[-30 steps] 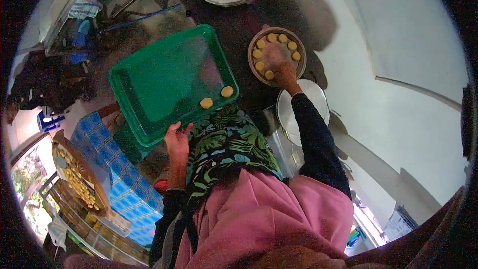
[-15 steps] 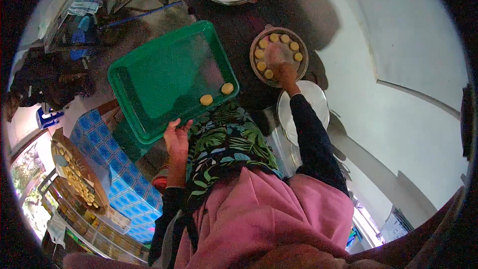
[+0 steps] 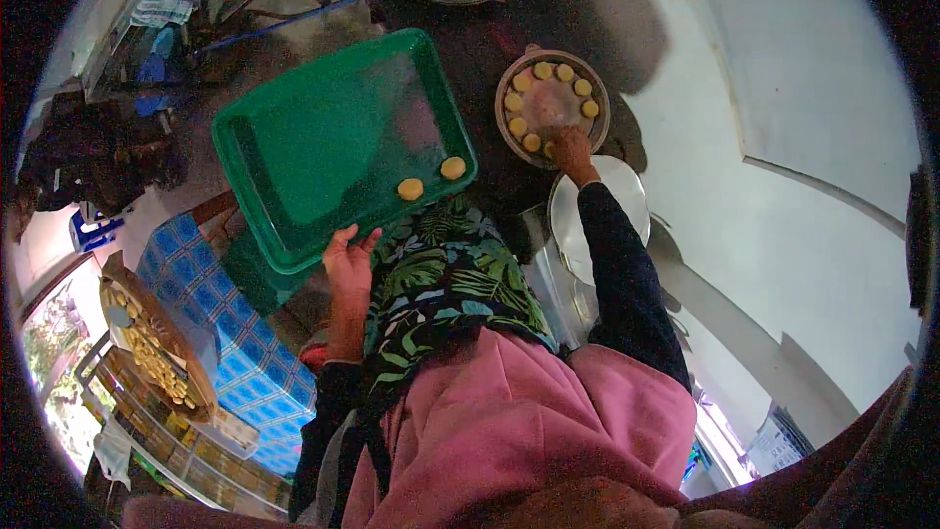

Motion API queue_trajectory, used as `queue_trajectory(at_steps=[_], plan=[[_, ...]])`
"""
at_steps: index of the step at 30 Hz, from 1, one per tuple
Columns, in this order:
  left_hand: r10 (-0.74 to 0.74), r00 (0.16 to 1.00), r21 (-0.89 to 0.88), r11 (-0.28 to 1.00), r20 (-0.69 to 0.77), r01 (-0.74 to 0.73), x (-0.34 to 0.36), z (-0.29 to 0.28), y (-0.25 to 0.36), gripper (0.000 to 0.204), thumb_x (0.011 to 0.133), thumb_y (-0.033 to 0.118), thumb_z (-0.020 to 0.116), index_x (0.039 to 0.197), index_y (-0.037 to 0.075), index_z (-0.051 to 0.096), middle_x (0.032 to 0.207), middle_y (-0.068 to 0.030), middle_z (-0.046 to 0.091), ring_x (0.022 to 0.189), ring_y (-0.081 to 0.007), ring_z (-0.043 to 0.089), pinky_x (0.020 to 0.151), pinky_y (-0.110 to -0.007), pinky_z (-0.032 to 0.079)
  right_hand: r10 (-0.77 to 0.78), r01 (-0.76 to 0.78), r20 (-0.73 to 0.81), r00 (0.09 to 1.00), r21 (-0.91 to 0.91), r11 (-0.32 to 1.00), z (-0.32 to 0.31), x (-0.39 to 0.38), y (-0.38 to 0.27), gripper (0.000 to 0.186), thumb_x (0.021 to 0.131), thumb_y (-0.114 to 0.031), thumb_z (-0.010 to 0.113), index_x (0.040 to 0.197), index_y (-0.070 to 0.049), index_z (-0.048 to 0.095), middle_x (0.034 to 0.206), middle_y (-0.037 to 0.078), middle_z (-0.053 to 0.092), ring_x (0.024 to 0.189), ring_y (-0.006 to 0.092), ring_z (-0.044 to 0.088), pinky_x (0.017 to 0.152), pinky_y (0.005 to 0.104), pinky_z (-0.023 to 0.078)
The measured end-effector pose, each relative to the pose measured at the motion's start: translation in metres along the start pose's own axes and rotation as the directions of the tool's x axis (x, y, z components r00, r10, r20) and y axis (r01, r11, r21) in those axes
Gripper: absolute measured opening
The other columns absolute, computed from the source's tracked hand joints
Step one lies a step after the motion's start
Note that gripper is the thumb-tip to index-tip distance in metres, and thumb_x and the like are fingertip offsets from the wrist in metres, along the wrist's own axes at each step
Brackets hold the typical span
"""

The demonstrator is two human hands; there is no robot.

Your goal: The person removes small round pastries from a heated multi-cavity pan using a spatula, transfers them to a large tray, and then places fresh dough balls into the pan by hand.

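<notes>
The right hand (image 3: 571, 149) was down inside a shallow round pan (image 3: 556, 108), its fingertips at a pale yellow round (image 3: 549, 150) beside the near rim, with more rounds (image 3: 517, 125) ringing the inner wall. The left hand (image 3: 350, 263), holding nothing, was beside a green rectangular tray (image 3: 323, 127) with two rounds (image 3: 410, 189) near its right corner.

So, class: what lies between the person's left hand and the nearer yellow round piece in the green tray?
The near side of the green tray lies between the left hand and that yellow round piece, as the head view shows.
</notes>
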State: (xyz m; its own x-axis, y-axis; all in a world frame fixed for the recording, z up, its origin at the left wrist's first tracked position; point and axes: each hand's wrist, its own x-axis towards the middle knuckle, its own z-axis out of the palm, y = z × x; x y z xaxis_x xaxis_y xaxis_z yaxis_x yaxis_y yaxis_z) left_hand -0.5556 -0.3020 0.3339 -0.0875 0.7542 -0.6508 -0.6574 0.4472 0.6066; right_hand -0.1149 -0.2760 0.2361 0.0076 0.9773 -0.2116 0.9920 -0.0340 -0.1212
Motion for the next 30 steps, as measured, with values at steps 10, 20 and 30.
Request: queue_trajectory(at_steps=[10,20,30], plan=[[0.081,0.994,0.142,0.986,0.074,-0.090,0.008,-0.019,-0.010,0.021,0.072,0.001,0.057,0.093,0.002,0.052,0.098,-0.0083,0.056,0.089,-0.0241,0.056,0.071,-0.043,0.052,-0.073,0.155,-0.338,0.938,0.222,0.963,0.029,-0.003,-0.007,0.022,0.072,-0.010,0.058,0.093,-0.008,0.063,0.086,0.015,0.056,0.083,0.0322,0.054,0.066,0.0428,0.047],[0.036,0.999,0.109,0.993,0.016,-0.037,0.008,-0.014,-0.009,0.015,0.073,0.001,0.056,0.088,0.003,0.054,0.088,-0.0074,0.058,0.082,-0.0247,0.058,0.070,-0.045,0.052,0.075,-0.068,-0.060,0.995,0.115,0.991,0.013,-0.010,0.003,0.032,0.067,-0.011,0.063,0.099,-0.010,0.060,0.087,0.014,0.058,0.082,0.0327,0.055,0.068,0.0443,0.045],[-0.040,0.998,-0.052,0.998,0.039,0.042,0.006,-0.003,-0.006,0.018,0.072,0.000,0.056,0.089,0.004,0.053,0.091,-0.0078,0.057,0.084,-0.0247,0.057,0.070,-0.045,0.053,0.087,-0.087,-0.038,0.996,-0.002,0.996,0.010,-0.009,0.009,0.016,0.064,-0.010,0.062,0.079,-0.006,0.062,0.076,0.016,0.058,0.075,0.0331,0.056,0.065,0.0433,0.045]])
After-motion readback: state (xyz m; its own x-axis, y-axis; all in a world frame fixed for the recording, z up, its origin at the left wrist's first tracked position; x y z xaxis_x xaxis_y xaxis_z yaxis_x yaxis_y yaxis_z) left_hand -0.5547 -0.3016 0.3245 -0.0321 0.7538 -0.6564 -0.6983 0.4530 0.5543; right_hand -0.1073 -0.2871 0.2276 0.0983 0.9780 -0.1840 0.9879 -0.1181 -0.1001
